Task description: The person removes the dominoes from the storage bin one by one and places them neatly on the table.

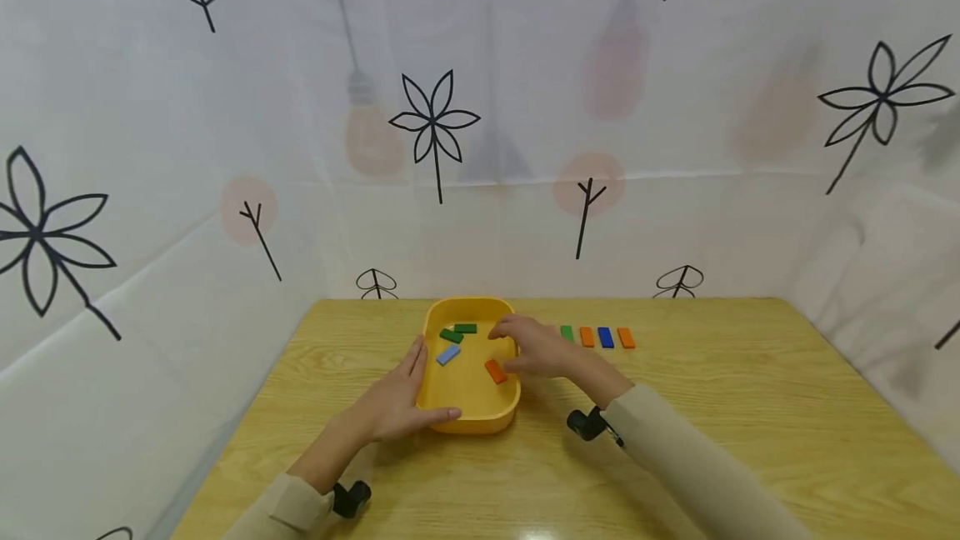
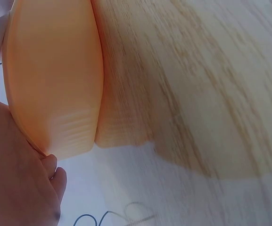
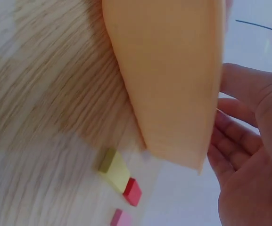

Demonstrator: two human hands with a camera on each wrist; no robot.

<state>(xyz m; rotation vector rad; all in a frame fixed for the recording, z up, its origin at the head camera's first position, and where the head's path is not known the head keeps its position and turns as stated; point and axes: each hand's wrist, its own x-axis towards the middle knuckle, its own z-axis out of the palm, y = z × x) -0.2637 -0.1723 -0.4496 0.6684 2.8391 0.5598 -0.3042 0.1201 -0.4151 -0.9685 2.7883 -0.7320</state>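
Thumb and fingers of the right hand [image 1: 536, 347] stand apart, loosely bent over the right rim of the yellow tray [image 1: 474, 425], with nothing pinched between them. Just beside the thumb tip, on the tray floor, lies an orange block [image 1: 495, 371]; whether the two touch is hard to tell at this size. A low wrist and a light thumb-to-fingertip pinch across the block's narrow sides would suit so flat a piece, with the forearm kept off the rim.

The left hand [image 1: 395, 402] rests its spread fingers along the tray's left wall, thumb over the near rim. That is a sound brace: steady, gentle pressure should stop the tray sliding.

Farther into the tray lie a light blue block [image 1: 448, 355] and two dark green blocks [image 1: 452, 336]. Outside, to the right, stretches a row of blocks [image 1: 606, 337]; the right wrist view adds a yellow block [image 3: 114, 172] touching a red block [image 3: 133, 191], so the right elbow and sleeve should pass well above them.
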